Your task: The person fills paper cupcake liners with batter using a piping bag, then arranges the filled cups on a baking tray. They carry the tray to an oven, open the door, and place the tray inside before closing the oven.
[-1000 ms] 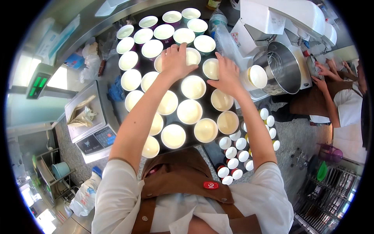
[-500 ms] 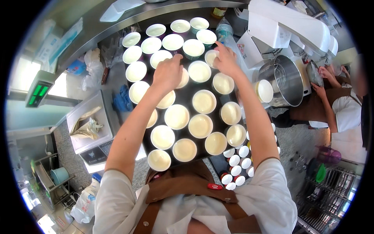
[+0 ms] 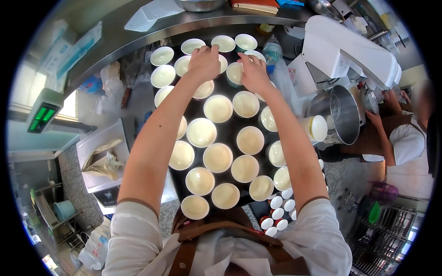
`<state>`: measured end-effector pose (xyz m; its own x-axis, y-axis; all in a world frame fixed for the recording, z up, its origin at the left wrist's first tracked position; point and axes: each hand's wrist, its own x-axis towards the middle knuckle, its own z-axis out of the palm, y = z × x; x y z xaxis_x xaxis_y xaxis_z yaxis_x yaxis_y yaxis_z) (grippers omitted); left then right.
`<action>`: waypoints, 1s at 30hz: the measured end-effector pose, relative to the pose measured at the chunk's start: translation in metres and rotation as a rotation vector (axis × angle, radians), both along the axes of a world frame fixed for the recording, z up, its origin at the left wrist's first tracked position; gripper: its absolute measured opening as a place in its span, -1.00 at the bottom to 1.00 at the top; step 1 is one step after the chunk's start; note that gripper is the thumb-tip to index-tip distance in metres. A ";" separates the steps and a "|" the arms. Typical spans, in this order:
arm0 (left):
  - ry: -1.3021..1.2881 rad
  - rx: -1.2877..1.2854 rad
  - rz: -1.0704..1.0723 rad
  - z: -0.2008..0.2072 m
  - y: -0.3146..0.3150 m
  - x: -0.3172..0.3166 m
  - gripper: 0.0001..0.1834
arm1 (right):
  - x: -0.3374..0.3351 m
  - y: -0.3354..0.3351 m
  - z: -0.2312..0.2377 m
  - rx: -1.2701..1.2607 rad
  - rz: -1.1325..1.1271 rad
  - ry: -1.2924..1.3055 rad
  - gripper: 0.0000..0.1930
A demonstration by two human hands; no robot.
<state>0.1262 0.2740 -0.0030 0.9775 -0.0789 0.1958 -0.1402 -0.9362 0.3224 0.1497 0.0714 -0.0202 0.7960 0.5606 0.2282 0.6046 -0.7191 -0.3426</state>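
Several white paper cups filled with pale yellow batter stand in rows on a dark baking tray (image 3: 195, 112). My left hand (image 3: 206, 63) reaches over the far rows, its fingers curled down over a batter-filled cup (image 3: 223, 63) that it partly covers; its fingertips are hard to see. To the right, my right hand (image 3: 254, 72) has bent fingers at the rim of another paper cup (image 3: 235, 72), which stays upright. A further cup (image 3: 255, 55) sits just behind that hand.
A white stand mixer (image 3: 343, 53) and a steel bowl (image 3: 343, 115) with a whisk are at the right, beside stacked cups (image 3: 316, 128). A co-worker's arm (image 3: 382, 129) shows farther right. Small white-topped cups (image 3: 276, 214) lie below right; a steel shelf (image 3: 161, 27) borders the far side.
Both hands have moved farther forward over the cups. My right hand has left one cup at the right edge and come inward. The whole view has shifted; the cups look lower in it.
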 end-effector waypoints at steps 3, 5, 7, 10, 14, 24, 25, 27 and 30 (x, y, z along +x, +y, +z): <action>0.030 -0.015 0.006 -0.001 0.004 0.003 -0.54 | -0.001 -0.002 0.001 0.047 -0.002 0.051 -0.31; -0.054 -0.080 0.020 -0.004 0.010 0.005 -0.55 | 0.002 -0.004 0.002 0.140 -0.015 0.042 -0.31; -0.115 -0.094 0.059 -0.001 0.023 0.006 -0.56 | 0.013 -0.009 0.000 0.185 -0.073 0.016 -0.32; -0.112 -0.181 0.120 0.011 0.043 0.002 -0.62 | 0.037 -0.023 -0.012 0.162 -0.158 -0.014 -0.35; -0.046 -0.326 0.149 0.013 0.074 -0.021 -0.71 | 0.054 -0.031 -0.027 0.104 -0.230 0.004 -0.38; 0.061 -0.330 0.090 -0.002 0.083 -0.092 -0.70 | 0.015 0.021 0.000 0.277 -0.026 -0.119 -0.48; 0.095 -0.343 0.092 -0.001 0.080 -0.094 -0.67 | 0.001 0.033 0.004 0.289 0.018 -0.037 -0.51; 0.089 -0.357 0.069 -0.003 0.077 -0.095 -0.66 | -0.030 0.053 0.012 0.234 0.059 -0.020 -0.58; 0.082 -0.369 0.066 -0.008 0.072 -0.095 -0.66 | -0.057 0.067 0.008 0.096 0.014 -0.039 -0.60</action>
